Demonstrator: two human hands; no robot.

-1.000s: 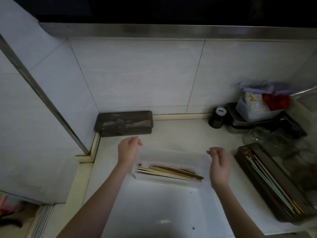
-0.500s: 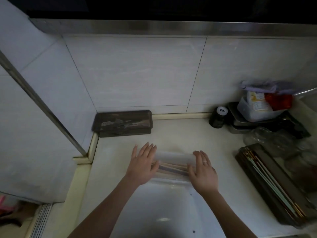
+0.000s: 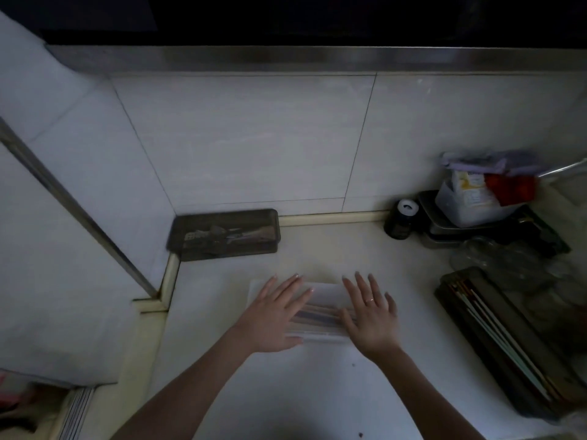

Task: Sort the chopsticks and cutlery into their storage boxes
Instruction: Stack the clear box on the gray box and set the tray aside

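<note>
A clear plastic storage box (image 3: 324, 292) with wooden chopsticks (image 3: 317, 315) inside lies on the white counter in the middle. My left hand (image 3: 274, 315) rests flat on its left end, fingers spread. My right hand (image 3: 370, 315), with a ring, rests flat on its right end. Both palms press on the box's top and hold nothing. A dark lidded box (image 3: 225, 235) with cutlery sits in the back left corner. A long dark open box (image 3: 495, 341) holding chopsticks lies at the right.
A small dark jar (image 3: 401, 219) and a metal tray with a plastic tub (image 3: 470, 204) of packets stand at the back right. Clear glassware (image 3: 495, 258) lies beside them. Tiled walls close the back and left. The counter's raised beige edge (image 3: 168, 281) runs along the left.
Both hands came down from beside the open clear box onto its top and now lie flat on it. The view has tilted slightly downward.
</note>
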